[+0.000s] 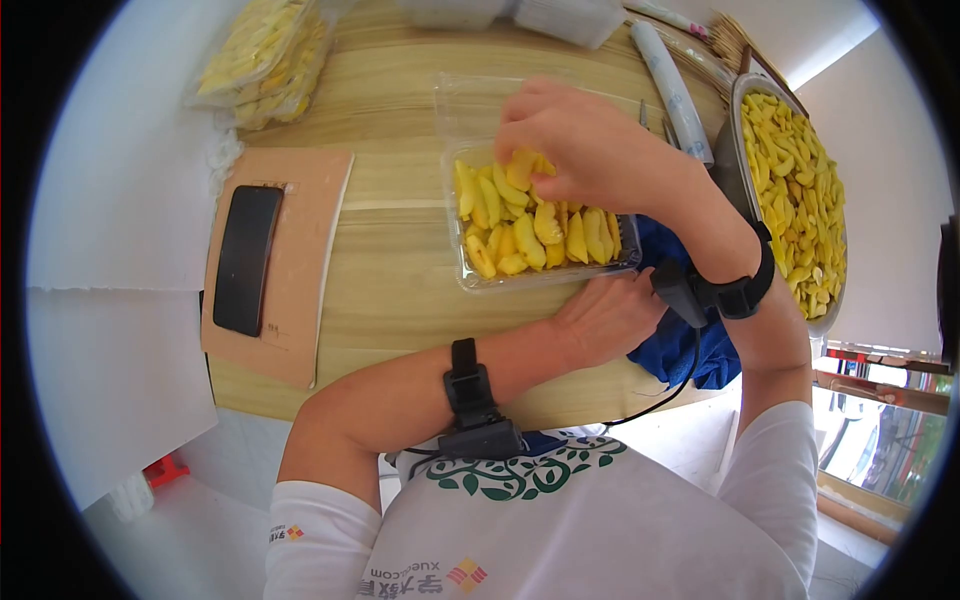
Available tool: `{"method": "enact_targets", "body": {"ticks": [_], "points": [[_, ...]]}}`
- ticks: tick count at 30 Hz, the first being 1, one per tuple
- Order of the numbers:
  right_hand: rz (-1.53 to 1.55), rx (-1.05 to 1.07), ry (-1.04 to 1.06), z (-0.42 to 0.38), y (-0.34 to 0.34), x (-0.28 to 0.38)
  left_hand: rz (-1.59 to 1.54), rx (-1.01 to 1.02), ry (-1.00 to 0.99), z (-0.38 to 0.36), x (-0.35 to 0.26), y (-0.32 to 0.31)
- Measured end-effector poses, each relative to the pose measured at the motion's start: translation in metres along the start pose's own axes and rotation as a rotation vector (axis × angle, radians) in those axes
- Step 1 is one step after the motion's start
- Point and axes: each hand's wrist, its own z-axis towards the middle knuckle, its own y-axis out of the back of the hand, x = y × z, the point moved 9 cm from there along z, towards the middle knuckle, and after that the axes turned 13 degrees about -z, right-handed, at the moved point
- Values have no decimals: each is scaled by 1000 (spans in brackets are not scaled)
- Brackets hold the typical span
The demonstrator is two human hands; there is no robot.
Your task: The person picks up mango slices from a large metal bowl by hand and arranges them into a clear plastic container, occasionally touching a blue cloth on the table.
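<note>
A clear plastic clamshell box (465, 277) lies with its lid opened toward the far side. Rows of yellow fruit slices (527, 240) fill much of it. Above its far part, my right hand (575, 125) is bent downward, thumb and fingers closed around a yellow fruit slice (521, 168). My left hand (608, 318) rests at the near right corner of the box with its fingers curled in. The fingertips are partly hidden, so what they grip cannot be made out. Beside that hand lies a bunched blue cloth (690, 355).
At the right stands a large metal basin (742, 150) heaped with yellow slices. A phone (248, 260) lies on a brown board (300, 310) at the left. Filled clear boxes (265, 65) are stacked far left. A plastic roll (672, 90) and thin sticks (735, 45) lie at the back right.
</note>
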Motion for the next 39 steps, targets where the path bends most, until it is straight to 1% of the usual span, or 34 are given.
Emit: {"method": "enact_targets", "body": {"ticks": [1, 3, 4, 6, 7, 9, 10, 12, 13, 15, 19, 21, 22, 24, 25, 27, 31, 33, 37, 39], "points": [[-1, 1, 3, 2, 1, 2, 1, -3, 0, 0, 1, -1], [-109, 93, 44, 6, -3, 9, -25, 1, -2, 0, 1, -2], [-109, 95, 46, 7, -3, 10, -25, -2, -1, 0, 1, -1], [-209, 46, 139, 9, 1, 20, -32, -7, -2, 0, 1, 0], [-210, 47, 141, 10, 2, 22, -31, -10, -2, 0, 1, 0], [-294, 128, 137, 14, -1, 24, -26, -25, -14, 0, -1, 1], [-294, 129, 138, 15, -1, 24, -26, -27, -14, 0, -1, 0], [-289, 106, 218, 14, -1, 27, -28, -45, 15, 0, 1, 0], [-289, 107, 218, 15, -1, 26, -28, -46, 15, 0, 1, 1], [-280, 108, 254, 15, -2, 27, 21, 22, -18, 1, -1, -3], [-332, 141, 262, 15, -1, 27, 18, -10, -22, 1, -3, 2], [-233, 46, 230, 14, 10, 23, 18, -34, -21, 1, -4, 4], [-233, 47, 230, 12, 12, 22, 18, -34, -20, 1, -5, 4], [13, -30, 81, 10, 24, 9, 17, -9, 6, 1, -2, 1], [13, -30, 81, 9, 25, 10, 17, -9, 7, 1, -1, -1], [289, -4, -12, 7, 24, 2, 6, -9, 23, 1, 3, -4], [400, 24, -80, 1, 7, -8, 19, -25, 6, -1, 2, -4], [499, 45, -164, -3, -6, -16, 25, -33, -3, -1, 2, -3], [527, 39, -180, -5, -13, -20, 12, -20, 11, -1, 3, -5], [465, 4, -151, -5, -8, -19, 2, -12, 16, -1, 4, -6]]}}
